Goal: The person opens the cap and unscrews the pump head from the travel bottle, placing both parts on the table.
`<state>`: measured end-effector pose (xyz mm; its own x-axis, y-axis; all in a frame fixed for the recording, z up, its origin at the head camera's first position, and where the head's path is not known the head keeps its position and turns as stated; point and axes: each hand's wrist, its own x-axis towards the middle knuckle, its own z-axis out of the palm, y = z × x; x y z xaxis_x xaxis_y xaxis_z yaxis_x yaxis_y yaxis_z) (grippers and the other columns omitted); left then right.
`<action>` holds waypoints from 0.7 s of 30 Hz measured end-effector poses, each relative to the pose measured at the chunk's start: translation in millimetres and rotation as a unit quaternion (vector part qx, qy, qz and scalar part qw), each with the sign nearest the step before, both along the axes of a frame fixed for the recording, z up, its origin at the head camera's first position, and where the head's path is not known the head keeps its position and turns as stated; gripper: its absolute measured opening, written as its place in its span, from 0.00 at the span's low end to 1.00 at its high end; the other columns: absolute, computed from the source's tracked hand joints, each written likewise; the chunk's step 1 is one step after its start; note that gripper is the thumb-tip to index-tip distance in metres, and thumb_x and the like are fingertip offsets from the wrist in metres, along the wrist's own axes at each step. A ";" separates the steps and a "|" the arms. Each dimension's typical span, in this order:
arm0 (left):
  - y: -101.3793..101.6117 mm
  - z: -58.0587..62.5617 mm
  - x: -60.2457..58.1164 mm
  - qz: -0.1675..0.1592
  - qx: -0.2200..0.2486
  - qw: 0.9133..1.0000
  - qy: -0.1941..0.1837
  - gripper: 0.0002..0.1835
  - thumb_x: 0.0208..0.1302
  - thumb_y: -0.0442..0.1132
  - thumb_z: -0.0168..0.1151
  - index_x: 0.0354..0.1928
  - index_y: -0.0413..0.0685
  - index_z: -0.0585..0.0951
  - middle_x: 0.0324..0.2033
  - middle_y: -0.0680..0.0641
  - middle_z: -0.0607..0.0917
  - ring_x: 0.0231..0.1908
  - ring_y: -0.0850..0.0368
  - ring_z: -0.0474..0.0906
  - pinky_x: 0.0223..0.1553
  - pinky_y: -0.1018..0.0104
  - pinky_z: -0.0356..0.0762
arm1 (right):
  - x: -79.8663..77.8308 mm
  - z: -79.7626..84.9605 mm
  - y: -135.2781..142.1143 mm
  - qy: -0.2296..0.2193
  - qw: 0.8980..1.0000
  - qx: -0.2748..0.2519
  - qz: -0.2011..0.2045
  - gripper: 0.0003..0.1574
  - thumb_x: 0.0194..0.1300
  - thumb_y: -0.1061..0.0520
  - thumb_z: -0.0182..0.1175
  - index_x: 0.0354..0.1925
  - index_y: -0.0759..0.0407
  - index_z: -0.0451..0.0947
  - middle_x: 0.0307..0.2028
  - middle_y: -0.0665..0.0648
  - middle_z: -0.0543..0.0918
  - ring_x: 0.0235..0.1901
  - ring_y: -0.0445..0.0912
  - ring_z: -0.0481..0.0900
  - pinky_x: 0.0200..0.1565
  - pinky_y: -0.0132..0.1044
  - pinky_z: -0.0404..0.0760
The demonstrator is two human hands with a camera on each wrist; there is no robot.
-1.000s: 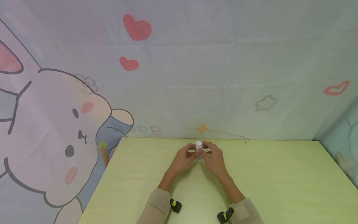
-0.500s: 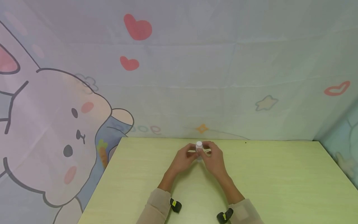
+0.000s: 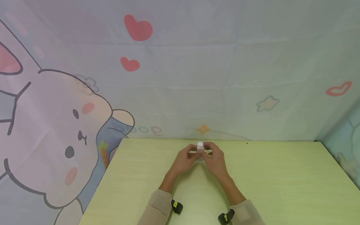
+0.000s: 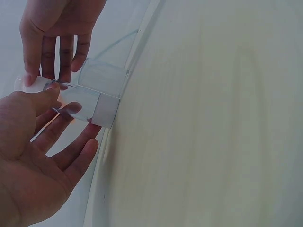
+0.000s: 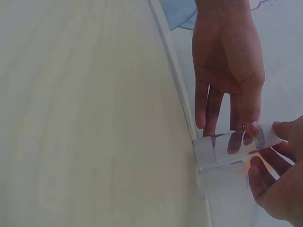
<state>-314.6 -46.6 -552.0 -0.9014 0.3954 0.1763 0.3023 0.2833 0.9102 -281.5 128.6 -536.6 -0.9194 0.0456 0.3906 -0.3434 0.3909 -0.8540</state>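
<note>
A clear bottle (image 4: pixel 87 105) with a white cap (image 3: pixel 200 144) stands upright near the table's back edge. My left hand (image 3: pixel 183 162) holds it around the upper body and neck, thumb in front, fingers behind. My right hand (image 3: pixel 216 160) pinches the cap between thumb and fingers, as the right wrist view shows. Right beside the bottle stands a clear cup-like vessel (image 5: pixel 223 177); in the head view my right hand hides most of it. Whether the bottle holds liquid I cannot tell.
The pale yellow-green table (image 3: pixel 281 178) spreads out on both sides, its back edge against a printed cloth backdrop (image 3: pixel 180 72). Black wrist cameras sit at both sleeves. A tiny dark speck (image 3: pixel 247 143) lies by the back edge.
</note>
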 end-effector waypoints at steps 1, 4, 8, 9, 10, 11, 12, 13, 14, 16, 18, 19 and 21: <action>0.1 -0.2 -0.3 0.001 -0.002 1.000 0.001 0.16 0.78 0.46 0.65 0.63 0.56 0.80 0.62 0.46 0.84 0.58 0.44 0.86 0.59 0.46 0.84 | 0.0 0.1 0.2 0.000 1.000 0.002 0.000 0.20 0.75 0.55 0.68 0.59 0.64 0.80 0.52 0.61 0.86 0.55 0.58 0.81 0.54 0.55 0.85; 0.2 -1.2 -1.5 0.003 -0.008 1.000 0.003 0.16 0.78 0.48 0.65 0.62 0.56 0.81 0.61 0.46 0.85 0.57 0.44 0.86 0.59 0.48 0.84 | 0.7 1.3 1.1 -0.001 1.000 0.005 0.003 0.20 0.76 0.56 0.68 0.60 0.65 0.80 0.52 0.61 0.86 0.55 0.59 0.80 0.54 0.56 0.85; -0.1 -1.1 -2.1 0.000 -0.011 1.000 0.002 0.17 0.77 0.50 0.65 0.62 0.57 0.81 0.61 0.46 0.85 0.58 0.44 0.86 0.59 0.48 0.84 | 1.9 3.4 2.5 -0.003 1.000 0.005 0.009 0.20 0.76 0.58 0.67 0.60 0.65 0.81 0.51 0.61 0.86 0.55 0.59 0.80 0.54 0.56 0.85; -0.1 -0.9 -2.2 -0.001 -0.012 1.000 0.001 0.17 0.77 0.50 0.65 0.62 0.58 0.81 0.61 0.46 0.85 0.58 0.44 0.86 0.59 0.48 0.84 | 1.9 3.7 2.9 -0.003 1.000 0.006 0.010 0.20 0.76 0.58 0.67 0.61 0.65 0.81 0.51 0.61 0.86 0.55 0.59 0.80 0.54 0.55 0.85; -0.1 -0.5 -2.3 -0.001 -0.013 1.000 0.001 0.17 0.77 0.50 0.66 0.62 0.58 0.81 0.61 0.46 0.85 0.58 0.44 0.86 0.58 0.49 0.84 | 2.0 4.1 3.2 -0.003 1.000 0.006 0.012 0.20 0.76 0.59 0.67 0.61 0.65 0.81 0.51 0.61 0.86 0.54 0.58 0.81 0.54 0.55 0.85; -0.2 -0.2 -2.3 -0.002 -0.013 1.000 0.002 0.17 0.77 0.50 0.66 0.62 0.58 0.81 0.61 0.46 0.85 0.58 0.44 0.86 0.58 0.49 0.85 | 2.0 4.2 3.4 -0.003 1.000 0.006 0.014 0.20 0.76 0.59 0.67 0.61 0.65 0.81 0.51 0.61 0.86 0.54 0.58 0.81 0.54 0.55 0.85; -0.2 -0.1 -2.4 -0.003 -0.013 1.000 0.003 0.17 0.77 0.50 0.65 0.62 0.57 0.81 0.61 0.46 0.85 0.58 0.44 0.86 0.58 0.49 0.85 | 1.8 4.3 3.6 -0.003 1.000 0.007 0.015 0.20 0.76 0.59 0.67 0.61 0.65 0.81 0.52 0.61 0.87 0.54 0.57 0.81 0.54 0.55 0.85; -0.4 0.0 -2.4 -0.003 -0.013 1.000 0.003 0.17 0.77 0.50 0.65 0.62 0.57 0.81 0.60 0.46 0.85 0.58 0.44 0.86 0.58 0.49 0.85 | 1.7 4.2 3.7 -0.003 1.000 0.009 0.015 0.20 0.76 0.59 0.67 0.61 0.65 0.81 0.52 0.61 0.87 0.54 0.57 0.81 0.54 0.55 0.85; -0.7 0.0 -2.4 -0.002 -0.014 1.000 0.002 0.17 0.77 0.50 0.66 0.62 0.57 0.81 0.60 0.46 0.85 0.58 0.44 0.86 0.58 0.50 0.85 | 1.5 4.2 3.6 -0.004 1.000 0.010 0.016 0.20 0.76 0.59 0.67 0.61 0.65 0.81 0.52 0.61 0.87 0.54 0.57 0.81 0.54 0.55 0.85; -1.0 -0.2 -2.6 -0.001 -0.015 1.000 0.002 0.17 0.77 0.50 0.66 0.62 0.57 0.81 0.60 0.47 0.85 0.58 0.44 0.86 0.58 0.50 0.85 | 1.4 4.7 3.5 -0.004 1.000 0.011 0.017 0.20 0.76 0.59 0.67 0.62 0.65 0.81 0.52 0.61 0.87 0.55 0.58 0.81 0.54 0.55 0.86; -1.3 -0.5 -2.8 -0.002 -0.015 1.000 -0.001 0.17 0.77 0.50 0.65 0.63 0.57 0.80 0.61 0.47 0.85 0.58 0.45 0.86 0.58 0.50 0.85 | 0.8 4.7 3.3 -0.001 1.000 0.013 0.018 0.20 0.76 0.59 0.67 0.62 0.65 0.81 0.53 0.61 0.87 0.55 0.59 0.81 0.54 0.56 0.86; -1.4 -0.6 -2.9 -0.002 -0.015 1.000 -0.002 0.17 0.77 0.50 0.65 0.63 0.57 0.80 0.61 0.47 0.85 0.58 0.45 0.86 0.59 0.50 0.85 | 0.8 4.8 3.3 0.001 1.000 0.013 0.019 0.21 0.76 0.58 0.67 0.62 0.65 0.81 0.53 0.61 0.87 0.55 0.59 0.81 0.54 0.57 0.85; -1.5 -0.8 -2.8 -0.004 -0.014 1.000 0.000 0.17 0.77 0.49 0.65 0.63 0.57 0.80 0.61 0.47 0.84 0.58 0.46 0.86 0.58 0.49 0.85 | 0.7 5.0 3.1 0.004 1.000 0.012 0.020 0.21 0.76 0.57 0.67 0.61 0.65 0.81 0.54 0.62 0.87 0.56 0.60 0.81 0.55 0.58 0.85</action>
<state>-317.4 -48.1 -552.9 -0.8985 0.4072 0.1639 0.3037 0.3070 0.9020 -280.8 131.7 -531.7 -0.9171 0.0001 0.3987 -0.3658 0.3971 -0.8417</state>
